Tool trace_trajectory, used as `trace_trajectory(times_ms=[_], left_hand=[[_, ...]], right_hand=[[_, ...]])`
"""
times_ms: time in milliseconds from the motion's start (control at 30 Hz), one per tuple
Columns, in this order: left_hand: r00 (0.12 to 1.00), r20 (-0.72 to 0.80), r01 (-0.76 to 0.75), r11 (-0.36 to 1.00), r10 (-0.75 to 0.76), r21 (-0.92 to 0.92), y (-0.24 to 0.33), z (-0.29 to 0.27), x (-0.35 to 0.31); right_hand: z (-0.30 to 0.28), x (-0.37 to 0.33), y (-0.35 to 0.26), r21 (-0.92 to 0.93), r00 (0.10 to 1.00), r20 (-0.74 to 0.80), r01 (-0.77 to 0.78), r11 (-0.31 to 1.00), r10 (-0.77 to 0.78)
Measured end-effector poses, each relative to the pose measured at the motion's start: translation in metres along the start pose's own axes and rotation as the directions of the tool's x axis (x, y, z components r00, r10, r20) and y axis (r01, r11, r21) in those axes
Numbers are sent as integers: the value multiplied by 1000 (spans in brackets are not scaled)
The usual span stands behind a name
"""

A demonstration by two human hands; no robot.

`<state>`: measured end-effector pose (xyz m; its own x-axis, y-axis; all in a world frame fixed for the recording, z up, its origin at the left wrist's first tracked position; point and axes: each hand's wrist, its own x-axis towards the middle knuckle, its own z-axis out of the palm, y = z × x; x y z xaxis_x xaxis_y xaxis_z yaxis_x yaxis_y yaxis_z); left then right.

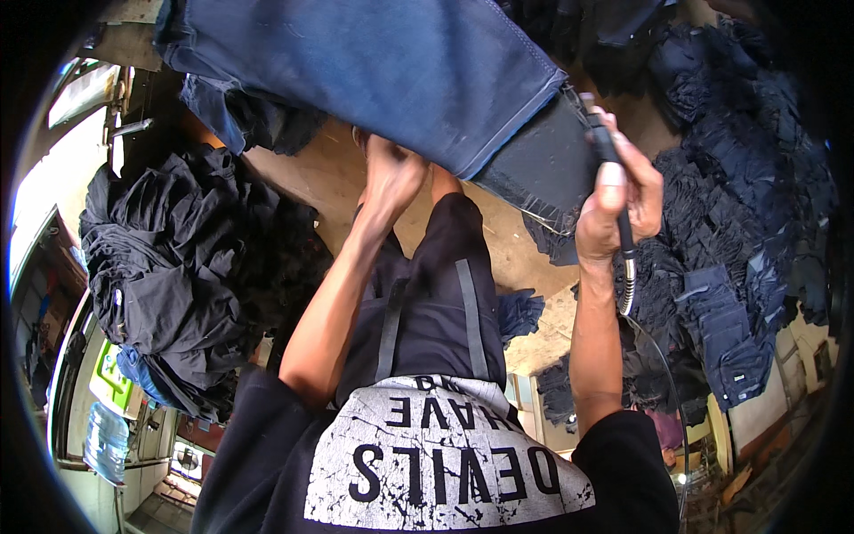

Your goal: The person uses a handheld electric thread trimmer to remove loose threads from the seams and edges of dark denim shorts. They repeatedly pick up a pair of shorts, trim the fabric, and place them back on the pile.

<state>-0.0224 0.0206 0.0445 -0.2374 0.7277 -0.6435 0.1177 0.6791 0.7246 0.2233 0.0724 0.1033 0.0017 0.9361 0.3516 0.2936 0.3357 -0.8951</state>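
A blue denim garment with stitched edges spreads across the top of the view. From its hem, at the right end, a dark flat panel with a ragged lower edge sticks out. My right hand is closed round a slim black handpiece with a metal tip and a cable, a rotary tool by its look. The tip stands close beside the panel's right edge; contact cannot be made out. Under the denim's lower edge my left hand is curled, its fingertips hidden by the cloth, and what it grips does not show.
A big heap of black garments rises on the left. More dark clothes pile up along the right, with folded navy jeans in front. The tool's cable hangs past my right forearm. A plastic water bottle stands at lower left.
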Motion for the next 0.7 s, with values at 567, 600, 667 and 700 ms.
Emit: trace_trajectory(times_ms=[567,600,667,700], left_hand=[[366,608,-914,148,704,378,207,33,150],[329,671,-924,78,664,375,211,36,153],[276,725,-954,91,631,285,215,44,160],[287,710,-949,92,643,300,214,46,163]], right_hand=[[-8,5,-6,136,993,75,-101,986,91],[-9,6,-7,81,986,161,-56,995,42],[-9,11,-6,-22,970,236,66,998,-59],[-9,14,-4,-5,967,241,91,996,-88]])
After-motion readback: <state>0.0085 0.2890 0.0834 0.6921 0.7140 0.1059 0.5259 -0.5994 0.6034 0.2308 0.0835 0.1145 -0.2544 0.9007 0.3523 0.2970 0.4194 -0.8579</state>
